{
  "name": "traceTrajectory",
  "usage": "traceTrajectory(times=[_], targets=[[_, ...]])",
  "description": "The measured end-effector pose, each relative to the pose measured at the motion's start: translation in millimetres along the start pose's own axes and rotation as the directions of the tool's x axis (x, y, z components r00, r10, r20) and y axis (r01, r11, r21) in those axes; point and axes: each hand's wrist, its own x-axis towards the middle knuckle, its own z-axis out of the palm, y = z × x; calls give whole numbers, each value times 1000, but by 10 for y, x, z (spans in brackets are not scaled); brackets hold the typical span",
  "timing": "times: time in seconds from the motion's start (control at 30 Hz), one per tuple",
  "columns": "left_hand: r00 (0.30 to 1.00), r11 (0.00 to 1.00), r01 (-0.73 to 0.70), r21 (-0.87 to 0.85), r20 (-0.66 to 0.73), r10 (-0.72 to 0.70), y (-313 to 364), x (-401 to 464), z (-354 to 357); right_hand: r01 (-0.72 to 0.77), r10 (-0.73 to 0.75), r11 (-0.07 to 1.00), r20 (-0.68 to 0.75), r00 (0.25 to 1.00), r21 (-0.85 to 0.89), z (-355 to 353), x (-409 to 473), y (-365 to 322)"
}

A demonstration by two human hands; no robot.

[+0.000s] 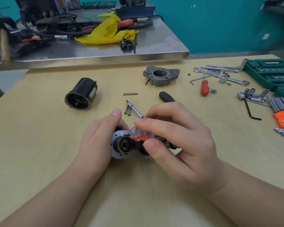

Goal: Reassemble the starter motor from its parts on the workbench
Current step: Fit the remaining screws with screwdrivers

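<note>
At the near middle of the wooden bench (39, 145), my left hand (97, 141) grips the left side of a grey starter housing (121, 148) whose open bore shows a spring and gear. My right hand (175, 140) pinches a small screwdriver (138, 126) with a clear and orange handle; its shaft points up and left over the housing. Beyond the tip lie two short bolts (127, 110), and a longer bolt (130, 93) lies farther back. The black motor can (81, 94) rests on its side at the left. A grey end bracket (161, 75) sits at the back.
A black handle (166, 96) and a red screwdriver (205, 87) lie right of centre. Wrenches, loose sockets (251, 95), hex keys (282, 115) and a green socket case (269, 72) crowd the right edge. A steel table (105, 51) with cables and a yellow rag stands behind.
</note>
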Motion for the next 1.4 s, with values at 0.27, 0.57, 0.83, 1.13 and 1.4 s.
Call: traceTrajectory(times=[0.27, 0.57, 0.83, 1.13, 1.4], targets=[[999, 1000, 1, 1, 32, -1, 15, 8, -3, 16, -17, 999, -24, 1000, -42, 10, 25, -2], [1000, 1000, -18, 0, 23, 18, 13, 4, -1, 41, -41, 997, -4, 999, -66, 5, 18, -4], [1000, 1000, -26, 7, 17, 25, 23, -12, -1, 19, -19, 999, -8, 1000, -40, -1, 2, 17], [1000, 1000, -8, 6, 23, 8, 15, -5, 0, 32, -33, 997, -19, 999, -71, 11, 22, 27], [1000, 1000, -15, 13, 24, 15, 39, -13, 8, 47, -50, 995, -26, 998, -88, 10, 21, -10]])
